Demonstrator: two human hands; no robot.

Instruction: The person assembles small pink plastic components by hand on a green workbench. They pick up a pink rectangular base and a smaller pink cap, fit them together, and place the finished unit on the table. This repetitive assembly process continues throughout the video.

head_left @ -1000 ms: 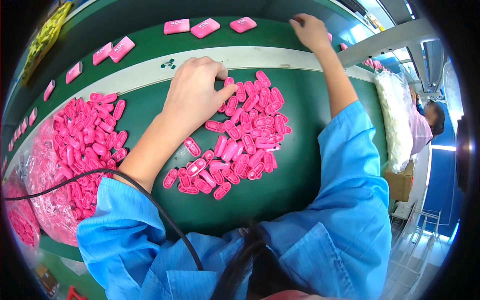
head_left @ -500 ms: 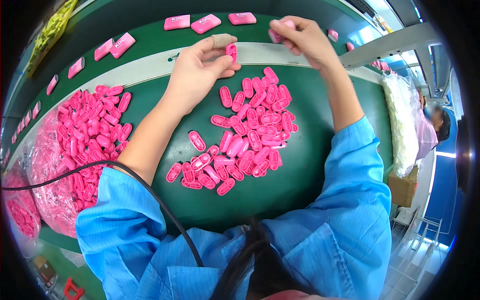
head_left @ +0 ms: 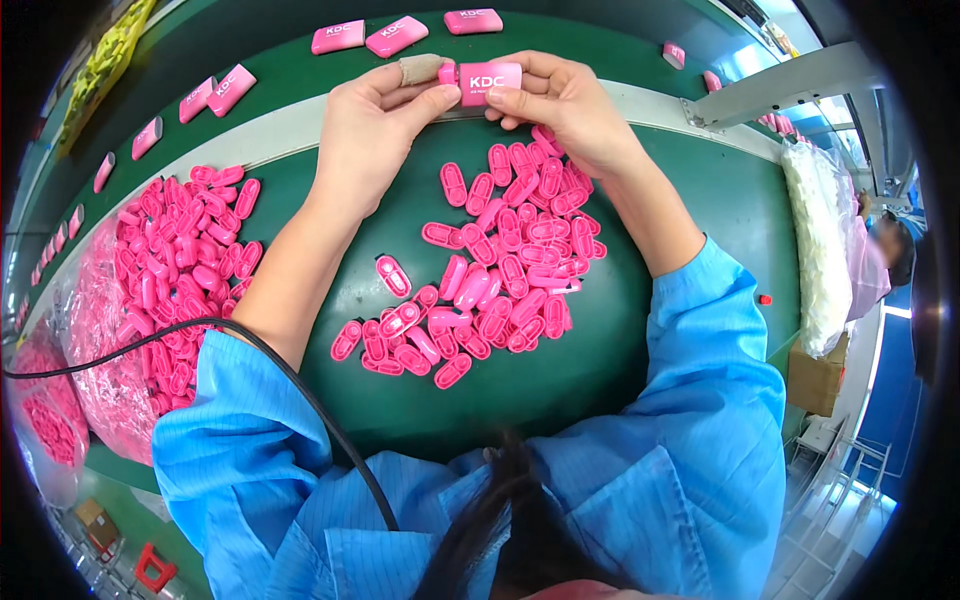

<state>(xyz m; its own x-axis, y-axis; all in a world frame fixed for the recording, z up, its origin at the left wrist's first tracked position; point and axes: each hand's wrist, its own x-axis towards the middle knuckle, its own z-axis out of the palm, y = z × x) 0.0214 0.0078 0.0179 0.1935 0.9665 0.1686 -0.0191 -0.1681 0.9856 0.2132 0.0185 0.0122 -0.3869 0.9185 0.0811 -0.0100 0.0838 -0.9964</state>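
My left hand [head_left: 385,115] pinches a small pink oval cap [head_left: 448,75] between thumb and fingers, one of which wears a tan finger cover. In my right hand [head_left: 555,100] is a flat pink case [head_left: 488,83] with white print, gripped by its right end. Cap and case meet end to end above the pale rail; whether they are joined I cannot tell. Below my hands lies a loose heap of pink oval caps [head_left: 510,240], many with their hollow side up, on the green table [head_left: 590,385].
More pink caps [head_left: 180,250] spill from a clear plastic bag [head_left: 95,330] at left. Past the pale rail [head_left: 270,140], several pink cases [head_left: 398,36] lie on a green belt. A black cable [head_left: 300,380] crosses my left arm. At far right are a white bag [head_left: 815,240] and another person [head_left: 868,260].
My right hand has come left and down with the pink case, bringing it against the cap in my left hand. The left hand has shifted slightly left, and the cases on the belt have moved left.
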